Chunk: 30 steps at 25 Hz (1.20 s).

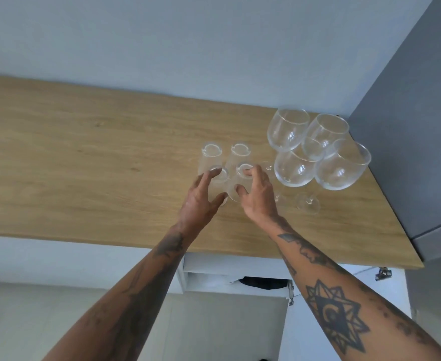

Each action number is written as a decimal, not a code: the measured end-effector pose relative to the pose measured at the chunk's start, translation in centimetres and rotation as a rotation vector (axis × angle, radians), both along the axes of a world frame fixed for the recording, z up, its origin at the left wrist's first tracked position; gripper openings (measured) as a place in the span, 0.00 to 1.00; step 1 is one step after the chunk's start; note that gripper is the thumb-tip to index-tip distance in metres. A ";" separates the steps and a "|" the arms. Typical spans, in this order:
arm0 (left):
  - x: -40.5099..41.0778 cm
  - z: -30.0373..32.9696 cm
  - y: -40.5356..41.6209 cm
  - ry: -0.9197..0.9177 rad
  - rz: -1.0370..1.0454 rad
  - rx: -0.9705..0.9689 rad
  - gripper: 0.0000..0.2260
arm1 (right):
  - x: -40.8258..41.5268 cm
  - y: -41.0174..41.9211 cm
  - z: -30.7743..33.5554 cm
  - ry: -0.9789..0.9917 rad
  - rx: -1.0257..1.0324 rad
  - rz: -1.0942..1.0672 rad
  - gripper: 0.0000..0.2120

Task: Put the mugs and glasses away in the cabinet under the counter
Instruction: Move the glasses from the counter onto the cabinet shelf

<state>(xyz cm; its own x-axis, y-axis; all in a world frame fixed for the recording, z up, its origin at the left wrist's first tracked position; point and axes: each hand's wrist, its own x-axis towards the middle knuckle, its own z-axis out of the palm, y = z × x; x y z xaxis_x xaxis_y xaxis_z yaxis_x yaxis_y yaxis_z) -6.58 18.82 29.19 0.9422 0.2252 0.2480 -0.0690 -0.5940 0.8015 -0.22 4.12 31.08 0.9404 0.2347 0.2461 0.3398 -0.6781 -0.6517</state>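
Note:
Several small clear tumblers stand in a cluster on the wooden counter (pixel 84 152). My left hand (pixel 198 201) wraps the front left tumbler (pixel 222 175), with the fingers behind it and the thumb in front. My right hand (pixel 259 196) is curled around the front right tumbler (pixel 243 168) the same way. Two more tumblers (pixel 211 152) (pixel 240 152) stand just behind them, untouched. Several round-bowled wine glasses (pixel 288 128) (pixel 341 165) are packed together at the counter's right end. No mugs are in sight.
Below the counter's front edge the white cabinet (pixel 206 280) is open, with something dark inside (pixel 263 282) and a hinge (pixel 291 290) at its right. A tall grey cabinet side (pixel 409 126) closes off the right, right beside the wine glasses. A plain wall rises behind.

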 end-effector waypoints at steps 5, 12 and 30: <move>1.0 -0.9 -0.5 -0.047 0.001 0.035 0.26 | 0.5 0.3 -1.3 0.006 0.094 -0.019 0.18; -4.2 1.0 -1.5 -0.048 0.109 -0.038 0.25 | -2.9 -3.3 0.9 -0.168 0.185 0.142 0.19; -15.3 -21.2 -10.9 -0.104 0.303 -0.104 0.26 | -13.6 -13.9 -21.7 -0.141 0.240 0.323 0.19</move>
<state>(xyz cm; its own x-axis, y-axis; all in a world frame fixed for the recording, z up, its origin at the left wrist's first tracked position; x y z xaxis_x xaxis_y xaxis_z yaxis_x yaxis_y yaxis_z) -21.83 7.95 7.99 0.7997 0.5202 0.3000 0.0138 -0.5154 0.8568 -13.81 -9.78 9.34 0.7813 0.4321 0.4503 0.6067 -0.3568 -0.7103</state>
